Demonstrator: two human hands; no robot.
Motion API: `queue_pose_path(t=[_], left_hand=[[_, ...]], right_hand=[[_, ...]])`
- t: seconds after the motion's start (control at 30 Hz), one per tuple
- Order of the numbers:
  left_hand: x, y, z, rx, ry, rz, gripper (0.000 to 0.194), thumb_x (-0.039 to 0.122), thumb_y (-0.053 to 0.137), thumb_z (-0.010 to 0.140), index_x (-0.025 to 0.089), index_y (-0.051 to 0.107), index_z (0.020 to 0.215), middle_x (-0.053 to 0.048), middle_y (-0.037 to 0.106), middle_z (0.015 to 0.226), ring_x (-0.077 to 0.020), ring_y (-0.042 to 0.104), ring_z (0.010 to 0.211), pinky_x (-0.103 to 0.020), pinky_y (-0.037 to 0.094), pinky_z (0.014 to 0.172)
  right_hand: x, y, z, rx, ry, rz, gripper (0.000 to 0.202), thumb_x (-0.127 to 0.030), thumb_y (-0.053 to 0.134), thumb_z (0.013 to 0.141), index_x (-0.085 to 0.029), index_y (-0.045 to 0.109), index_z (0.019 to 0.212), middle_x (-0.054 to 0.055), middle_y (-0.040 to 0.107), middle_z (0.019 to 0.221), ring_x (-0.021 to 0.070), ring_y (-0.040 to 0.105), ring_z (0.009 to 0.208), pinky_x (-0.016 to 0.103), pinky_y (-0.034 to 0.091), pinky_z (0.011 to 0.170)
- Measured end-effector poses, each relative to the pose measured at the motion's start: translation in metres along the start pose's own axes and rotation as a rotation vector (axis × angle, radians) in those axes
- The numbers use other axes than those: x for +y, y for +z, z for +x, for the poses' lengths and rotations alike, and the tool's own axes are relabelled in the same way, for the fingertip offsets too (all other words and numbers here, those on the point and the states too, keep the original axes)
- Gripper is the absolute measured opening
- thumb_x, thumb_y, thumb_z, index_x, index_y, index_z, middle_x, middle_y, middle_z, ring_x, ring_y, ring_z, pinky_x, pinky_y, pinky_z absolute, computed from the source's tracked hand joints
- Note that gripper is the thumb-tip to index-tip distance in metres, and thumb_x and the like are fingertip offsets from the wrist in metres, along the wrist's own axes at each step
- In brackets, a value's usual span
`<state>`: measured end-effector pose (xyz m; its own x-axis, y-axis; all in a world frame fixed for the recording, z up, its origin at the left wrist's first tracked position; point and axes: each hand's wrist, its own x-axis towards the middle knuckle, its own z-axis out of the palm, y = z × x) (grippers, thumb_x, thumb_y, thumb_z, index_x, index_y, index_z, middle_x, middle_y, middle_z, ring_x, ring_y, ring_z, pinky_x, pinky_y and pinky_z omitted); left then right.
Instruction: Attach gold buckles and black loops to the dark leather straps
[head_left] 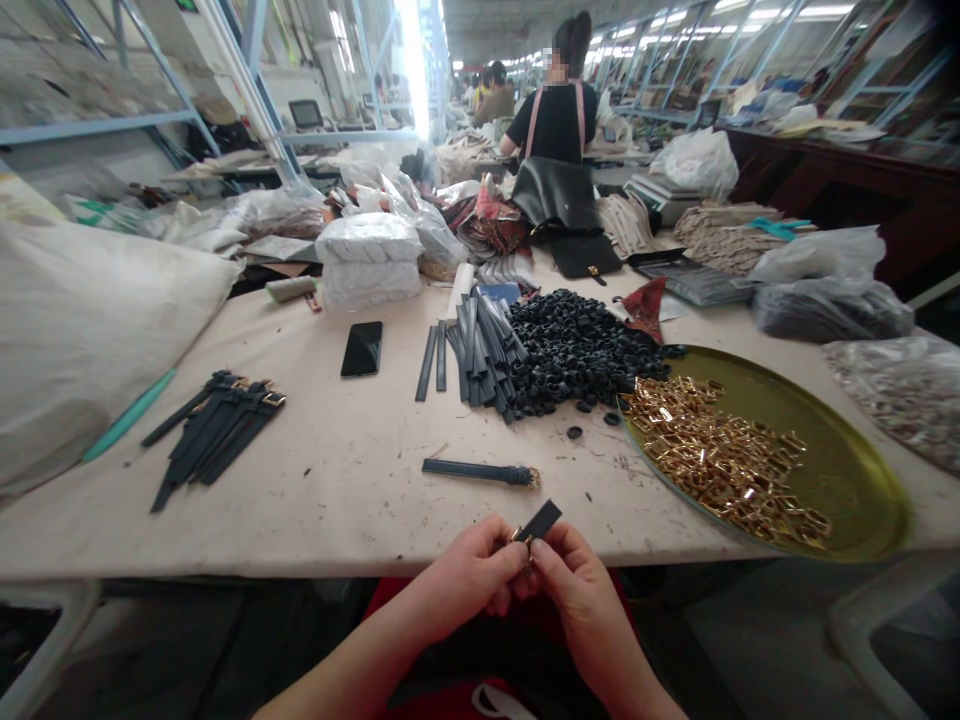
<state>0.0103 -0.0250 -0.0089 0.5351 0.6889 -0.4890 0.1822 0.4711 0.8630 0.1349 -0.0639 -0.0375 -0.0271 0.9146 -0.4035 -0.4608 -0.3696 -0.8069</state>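
Near the table's front edge, my left hand [487, 558] and my right hand [571, 572] meet, fingers closed. A short dark strap [541, 520] sticks up between them, with a gold buckle [517, 534] at the left fingertips. My right thumb presses the strap; its lower part is hidden by the fingers. Just beyond lies one dark strap with a gold buckle [480, 471]. Farther back are loose dark strap pieces [480, 350] and a heap of small black loops [574, 345]. To the right, a gold-coloured round tray [862, 480] holds a pile of gold buckles [712, 450].
Several buckled straps [217, 425] lie stacked at the left, near a phone [361, 349]. A big white sack [90, 330] takes up the left edge. Wrapped white packs [370, 260] and a black bag [559, 200] stand behind. A person [559, 115] is farther off.
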Motion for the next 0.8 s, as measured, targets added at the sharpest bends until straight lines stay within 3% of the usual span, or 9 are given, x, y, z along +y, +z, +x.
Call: queue_pose_path(t=[0.13,0.4,0.6,0.8], left_hand=[[-0.001,0.001,0.001,0.043,-0.032,-0.006,0.024,0.039,0.046,0.077,0.016,0.041,0.074,0.005,0.051,0.057,-0.0030,0.039,0.037,-0.016,0.029,0.038],[0.003,0.001,-0.001,0.030,-0.049,-0.062,0.020,0.034,0.049,0.073,0.017,0.040,0.070,0.006,0.050,0.052,-0.0030,0.037,0.036,-0.016,0.025,0.037],[0.002,0.013,-0.004,0.121,0.011,-0.056,0.022,0.038,0.046,0.076,0.018,0.038,0.071,0.007,0.048,0.052,-0.0035,0.035,0.036,-0.016,0.024,0.036],[-0.002,0.016,-0.008,0.184,0.028,0.043,0.021,0.036,0.041,0.079,0.018,0.040,0.069,0.007,0.042,0.050,-0.0048,0.032,0.038,-0.018,0.023,0.038]], right_hand=[[-0.002,0.001,0.001,-0.016,0.002,0.008,0.019,-0.034,0.062,0.072,-0.020,0.053,0.081,-0.005,0.054,0.055,0.0098,0.049,0.050,0.022,0.038,0.051],[-0.005,0.000,0.000,0.030,-0.015,-0.031,0.023,-0.039,0.063,0.069,-0.017,0.057,0.069,-0.003,0.056,0.055,0.0108,0.050,0.051,0.023,0.040,0.052],[-0.004,0.001,-0.003,0.184,-0.171,-0.194,0.017,-0.035,0.064,0.068,-0.019,0.057,0.070,-0.003,0.055,0.054,0.0111,0.047,0.048,0.022,0.037,0.047],[-0.002,0.001,-0.003,0.072,-0.088,-0.077,0.018,-0.037,0.058,0.072,-0.019,0.058,0.076,-0.002,0.058,0.060,0.0122,0.051,0.052,0.023,0.039,0.051]])
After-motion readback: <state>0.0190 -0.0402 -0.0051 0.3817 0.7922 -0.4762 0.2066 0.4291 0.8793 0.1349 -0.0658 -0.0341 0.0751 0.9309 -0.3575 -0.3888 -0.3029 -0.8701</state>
